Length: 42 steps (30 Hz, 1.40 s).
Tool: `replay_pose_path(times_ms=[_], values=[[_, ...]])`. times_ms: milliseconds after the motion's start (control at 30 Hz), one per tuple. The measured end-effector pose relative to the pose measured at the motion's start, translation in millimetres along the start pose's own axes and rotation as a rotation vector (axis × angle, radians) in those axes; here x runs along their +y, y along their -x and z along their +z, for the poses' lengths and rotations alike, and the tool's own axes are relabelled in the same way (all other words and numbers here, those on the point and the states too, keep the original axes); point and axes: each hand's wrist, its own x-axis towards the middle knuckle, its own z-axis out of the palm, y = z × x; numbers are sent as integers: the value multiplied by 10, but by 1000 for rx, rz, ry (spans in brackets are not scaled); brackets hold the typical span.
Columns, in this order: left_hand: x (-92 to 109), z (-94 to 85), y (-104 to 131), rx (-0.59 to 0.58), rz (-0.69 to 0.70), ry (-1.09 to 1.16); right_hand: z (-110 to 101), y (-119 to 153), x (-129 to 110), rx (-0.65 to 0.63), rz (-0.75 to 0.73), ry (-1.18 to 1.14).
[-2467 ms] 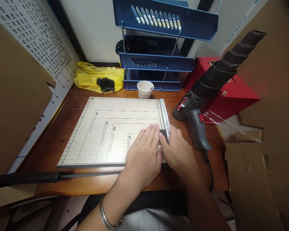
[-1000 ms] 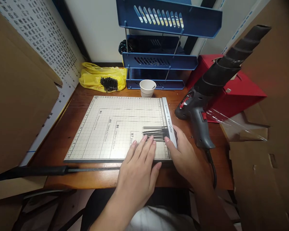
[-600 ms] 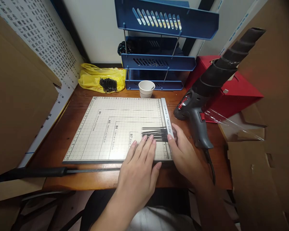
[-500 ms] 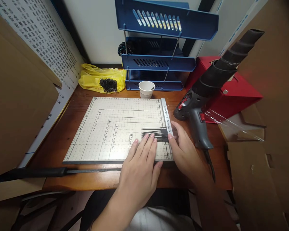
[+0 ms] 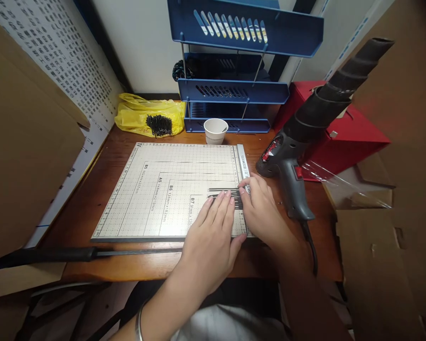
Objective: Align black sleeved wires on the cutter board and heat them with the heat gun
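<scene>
A row of thin black sticks [image 5: 223,190] lies side by side on the cream gridded board of a paper cutter [image 5: 145,189]; whether they are tubes or cords I cannot tell. My left hand [image 5: 213,232] rests flat over them, fingers stretched out and close together, hiding their middle. At their right ends, my right hand [image 5: 261,203] has curled fingers, with thumb and forefinger tips close around the stick ends. It partly covers the cutter's metal edge strip [image 5: 243,158]. Along the board's front, the cutter's blade arm [image 5: 135,252] extends left to a black handle [image 5: 60,255].
A heat gun [image 5: 291,161] stands at the right before a red box [image 5: 355,142]. Behind the board are a white paper cup [image 5: 216,135], a blue tiered rack [image 5: 234,92] and a yellow plastic bag [image 5: 128,116] with a pile of short black pieces [image 5: 159,125]. Cardboard flanks both sides.
My right hand has moved left, from the outer side of the metal strip across it to the stick ends. My left hand has shifted slightly right, still flat on the sticks.
</scene>
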Motion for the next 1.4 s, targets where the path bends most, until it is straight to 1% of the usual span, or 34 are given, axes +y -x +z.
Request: replay_pose_path(times_ms=[133,367,600,767,1000,1233,1400], values=[[-2,19,11,6,-4,1,15,-7,19,-4,-9,-17],[-2,-7,-3,-14,-5,4,19,-10,24,-3,-11,-24],[-27,-38,-81,-66,-23,40,24,-8,51,5,-25,-20],[-81,-122,-171,-126,-23,97,28,-7,60,3,-32,-12],[-141,-161,-347,-161,-23,54,5,10,7,29,-23,61],[-128,-156,-312,-138,-20,46,26,20,-23,65,11,122],[-104,-79,-268,-139,-35,55,25,19,-13,75,-6,128]])
